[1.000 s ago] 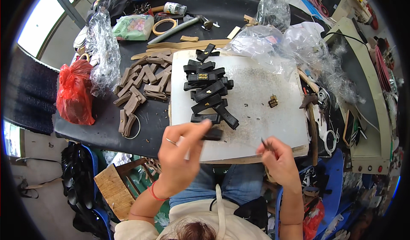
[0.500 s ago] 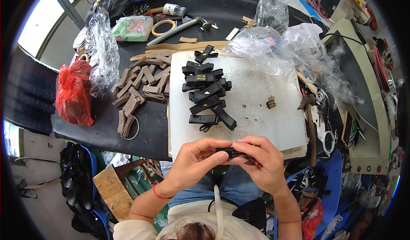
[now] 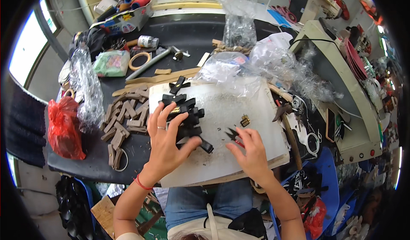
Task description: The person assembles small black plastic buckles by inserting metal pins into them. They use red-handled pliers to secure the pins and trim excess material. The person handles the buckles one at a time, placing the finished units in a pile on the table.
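Note:
My left hand (image 3: 162,144) reaches over a heap of black leather strap loops (image 3: 194,111), its fingers spread apart and touching or hovering just above them. Several loops carry small gold metal fittings, and the hand hides part of the heap. To the right, my right hand (image 3: 253,154) is closed around small thread snips (image 3: 232,134); their dark pointed blades stick out to the left, with a bit of red at the grip. Just beyond the snips lies a small cluster of gold metal pieces (image 3: 244,120). Everything here rests on a white board (image 3: 213,168).
Brown strap loops (image 3: 128,111) are heaped left of the board, a red plastic bag (image 3: 64,131) beyond them. Clear plastic wrap (image 3: 226,67) overlaps the board's far edge. A hammer (image 3: 290,133) and white-handled scissors (image 3: 313,144) lie at the right.
The black loop that both hands held near the front edge is out of them. My left hand has moved out over the heap; my right is over the board with snips. The view has shifted.

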The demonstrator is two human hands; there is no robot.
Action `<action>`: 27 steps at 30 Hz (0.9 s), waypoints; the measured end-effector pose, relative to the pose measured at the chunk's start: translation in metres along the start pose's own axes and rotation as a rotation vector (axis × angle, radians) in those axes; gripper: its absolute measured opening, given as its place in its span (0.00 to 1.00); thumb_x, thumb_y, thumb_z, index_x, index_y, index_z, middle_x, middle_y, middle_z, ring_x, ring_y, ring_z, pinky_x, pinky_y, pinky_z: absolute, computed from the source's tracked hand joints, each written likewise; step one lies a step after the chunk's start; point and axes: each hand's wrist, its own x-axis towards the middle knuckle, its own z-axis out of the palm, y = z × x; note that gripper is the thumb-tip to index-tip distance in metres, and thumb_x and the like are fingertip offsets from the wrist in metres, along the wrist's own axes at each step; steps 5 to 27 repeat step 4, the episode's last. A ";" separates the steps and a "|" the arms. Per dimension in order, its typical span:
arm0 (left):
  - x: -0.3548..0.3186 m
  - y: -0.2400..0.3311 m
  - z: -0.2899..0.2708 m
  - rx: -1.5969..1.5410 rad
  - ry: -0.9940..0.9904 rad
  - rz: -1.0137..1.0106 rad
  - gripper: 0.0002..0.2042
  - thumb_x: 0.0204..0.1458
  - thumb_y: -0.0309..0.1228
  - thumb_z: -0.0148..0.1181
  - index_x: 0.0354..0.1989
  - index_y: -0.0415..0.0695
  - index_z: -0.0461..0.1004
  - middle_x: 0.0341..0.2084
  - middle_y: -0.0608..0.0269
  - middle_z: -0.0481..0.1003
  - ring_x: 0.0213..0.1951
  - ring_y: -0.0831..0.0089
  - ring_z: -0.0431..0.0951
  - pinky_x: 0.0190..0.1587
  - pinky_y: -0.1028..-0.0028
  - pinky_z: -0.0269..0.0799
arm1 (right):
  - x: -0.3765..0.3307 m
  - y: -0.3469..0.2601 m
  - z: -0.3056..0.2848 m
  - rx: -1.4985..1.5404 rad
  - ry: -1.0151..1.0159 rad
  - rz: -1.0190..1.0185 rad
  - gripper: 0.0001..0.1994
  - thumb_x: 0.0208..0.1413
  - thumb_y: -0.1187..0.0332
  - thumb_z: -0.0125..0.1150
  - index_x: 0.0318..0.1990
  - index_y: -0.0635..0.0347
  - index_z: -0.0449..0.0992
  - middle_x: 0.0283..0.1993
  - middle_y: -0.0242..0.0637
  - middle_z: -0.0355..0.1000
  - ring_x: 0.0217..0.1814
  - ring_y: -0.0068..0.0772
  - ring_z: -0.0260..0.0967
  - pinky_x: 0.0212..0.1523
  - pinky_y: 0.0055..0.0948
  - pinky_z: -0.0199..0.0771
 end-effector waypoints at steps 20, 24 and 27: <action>0.012 -0.007 -0.001 0.237 -0.154 0.169 0.43 0.38 0.59 0.64 0.63 0.54 0.58 0.67 0.51 0.43 0.68 0.44 0.35 0.60 0.36 0.31 | 0.006 0.002 -0.009 -0.175 0.056 -0.139 0.21 0.48 0.65 0.66 0.49 0.64 0.70 0.47 0.46 0.64 0.46 0.46 0.65 0.46 0.38 0.67; 0.012 -0.007 -0.001 0.237 -0.154 0.169 0.43 0.38 0.59 0.64 0.63 0.54 0.58 0.67 0.51 0.43 0.68 0.44 0.35 0.60 0.36 0.31 | 0.006 0.002 -0.009 -0.175 0.056 -0.139 0.21 0.48 0.65 0.66 0.49 0.64 0.70 0.47 0.46 0.64 0.46 0.46 0.65 0.46 0.38 0.67; 0.012 -0.007 -0.001 0.237 -0.154 0.169 0.43 0.38 0.59 0.64 0.63 0.54 0.58 0.67 0.51 0.43 0.68 0.44 0.35 0.60 0.36 0.31 | 0.006 0.002 -0.009 -0.175 0.056 -0.139 0.21 0.48 0.65 0.66 0.49 0.64 0.70 0.47 0.46 0.64 0.46 0.46 0.65 0.46 0.38 0.67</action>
